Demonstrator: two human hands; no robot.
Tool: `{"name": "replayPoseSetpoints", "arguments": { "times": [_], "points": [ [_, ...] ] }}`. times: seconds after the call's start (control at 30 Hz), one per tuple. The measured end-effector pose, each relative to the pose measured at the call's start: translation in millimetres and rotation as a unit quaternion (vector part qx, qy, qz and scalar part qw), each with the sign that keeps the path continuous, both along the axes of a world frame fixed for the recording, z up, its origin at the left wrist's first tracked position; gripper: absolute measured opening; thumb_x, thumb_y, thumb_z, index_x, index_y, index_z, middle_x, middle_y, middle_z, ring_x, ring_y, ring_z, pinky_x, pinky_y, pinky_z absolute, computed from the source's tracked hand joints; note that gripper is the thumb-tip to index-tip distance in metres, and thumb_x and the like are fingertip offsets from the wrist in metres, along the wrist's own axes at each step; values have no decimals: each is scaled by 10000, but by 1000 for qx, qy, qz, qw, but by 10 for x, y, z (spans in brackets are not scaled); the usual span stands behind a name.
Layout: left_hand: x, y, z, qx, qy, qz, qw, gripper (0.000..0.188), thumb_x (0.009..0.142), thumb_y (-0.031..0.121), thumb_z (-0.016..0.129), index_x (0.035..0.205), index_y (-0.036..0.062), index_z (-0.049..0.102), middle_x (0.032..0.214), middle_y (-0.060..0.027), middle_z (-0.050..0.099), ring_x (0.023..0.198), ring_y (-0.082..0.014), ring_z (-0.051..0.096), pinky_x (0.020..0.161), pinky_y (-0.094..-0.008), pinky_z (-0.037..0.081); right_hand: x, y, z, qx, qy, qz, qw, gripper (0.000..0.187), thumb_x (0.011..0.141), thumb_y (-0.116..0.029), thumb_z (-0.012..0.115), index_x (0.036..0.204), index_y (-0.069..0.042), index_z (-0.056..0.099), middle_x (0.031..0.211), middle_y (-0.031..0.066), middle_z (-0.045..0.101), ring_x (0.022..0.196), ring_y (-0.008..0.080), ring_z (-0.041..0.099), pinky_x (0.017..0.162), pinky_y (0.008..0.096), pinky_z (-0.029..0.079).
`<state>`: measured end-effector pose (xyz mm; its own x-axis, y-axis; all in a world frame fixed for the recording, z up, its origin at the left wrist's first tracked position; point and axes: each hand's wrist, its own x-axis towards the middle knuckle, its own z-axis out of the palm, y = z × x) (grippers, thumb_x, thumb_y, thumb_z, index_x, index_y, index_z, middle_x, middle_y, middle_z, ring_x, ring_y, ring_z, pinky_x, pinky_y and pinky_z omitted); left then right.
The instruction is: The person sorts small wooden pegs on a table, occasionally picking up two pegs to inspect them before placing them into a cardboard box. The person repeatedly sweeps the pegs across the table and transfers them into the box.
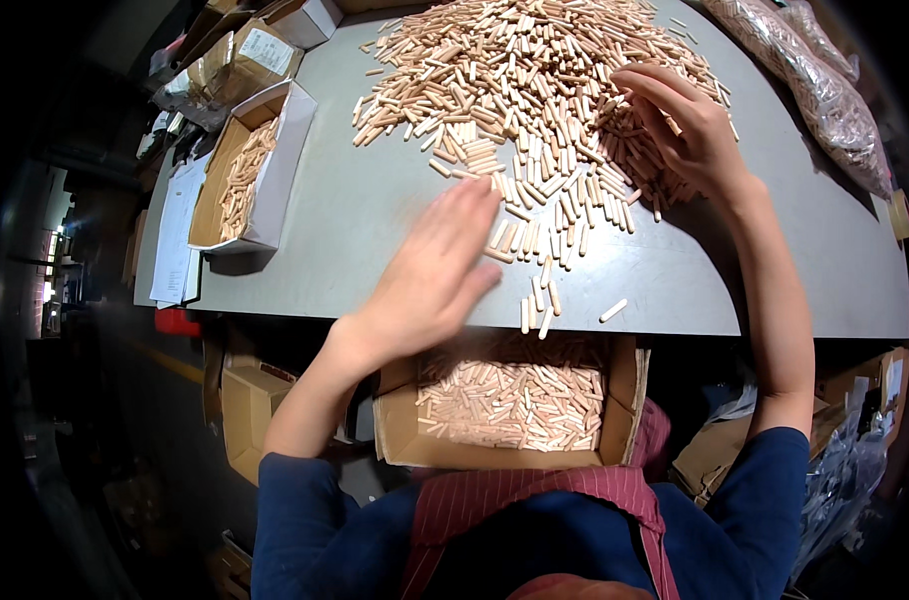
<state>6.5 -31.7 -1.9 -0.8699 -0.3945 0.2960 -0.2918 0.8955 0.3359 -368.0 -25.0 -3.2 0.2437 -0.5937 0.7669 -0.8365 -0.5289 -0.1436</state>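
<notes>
A big heap of short wooden dowels (535,75) covers the far middle of the grey table (335,200), thinning toward the near edge. My left hand (437,262), slightly smeared by motion, is flat with its thumb apart beside the heap's near left side; nothing shows in it. Over the right side of the heap, my right hand (690,135) curves with its fingers apart, its shadow falling on the dowels. Nothing is visible in its grasp, though its palm side is partly hidden. Below the table's near edge, an open cardboard box (405,440) holds many more dowels.
At the left stands a white box (285,190) part-filled with dowels, with paper sheets (180,225) beside it. Taped cartons (260,60) lie behind it. A clear plastic sack of dowels (815,90) rests along the right edge. Another cardboard box (250,420) stands lower left.
</notes>
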Motion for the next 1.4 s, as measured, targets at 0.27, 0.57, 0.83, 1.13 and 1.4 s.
{"name": "replayPoseSetpoints", "arguments": {
  "times": [0.27, 0.57, 0.83, 1.13, 1.4],
  "points": [
    [-27, 170, 78, -30, -104, -50, 993, 938, 1026, 577, 592, 1665, -40, 290, 1722, -277, 294, 1598, -450, 291, 1310, -547, 226, 27, 70, 18, 53, 27, -13, 998, 337, 983, 29, 701, 1302, -73, 735, 1267, 120, 752, 1038, 281, 773, 852, 355, 647],
    [108, 302, 158, -2, -119, -84, 989, 994, 947, 542, 698, 1639, -68, 328, 1709, -267, 335, 1593, -435, 322, 1301, -554, 256, -1, 41, -4, 3, 43, 1, 999, 282, 940, -24, 720, 1199, -128, 758, 1221, 44, 764, 877, 295, 765, 736, 384, 633],
    [309, 290, 129, 200, 85, -144, 966, 388, 955, 190, 776, 1268, -37, 750, 1360, -191, 722, 1270, -376, 688, 1136, -491, 504, 64, 76, 12, 50, 42, 9, 998, 245, 989, 0, 697, 1214, -76, 758, 1231, 97, 766, 1029, 283, 775, 851, 360, 647],
    [-410, 308, 53, -19, -68, -82, 994, 1024, 956, 701, 628, 1692, 61, 317, 1748, -284, 224, 1611, -517, 194, 1273, -643, 162, 98, 88, 42, 38, 16, -8, 999, 305, 985, 4, 708, 1274, -88, 743, 1242, 111, 763, 1038, 300, 774, 848, 375, 651],
    [-579, 421, -44, -66, -94, -98, 988, 887, 992, 582, 625, 1677, 87, 355, 1751, -239, 258, 1621, -489, 203, 1290, -665, 134, 63, 87, 38, 20, 33, -11, 999, 294, 987, -7, 713, 1269, -85, 745, 1227, 115, 765, 1014, 308, 776, 827, 381, 650]
  ]
}}
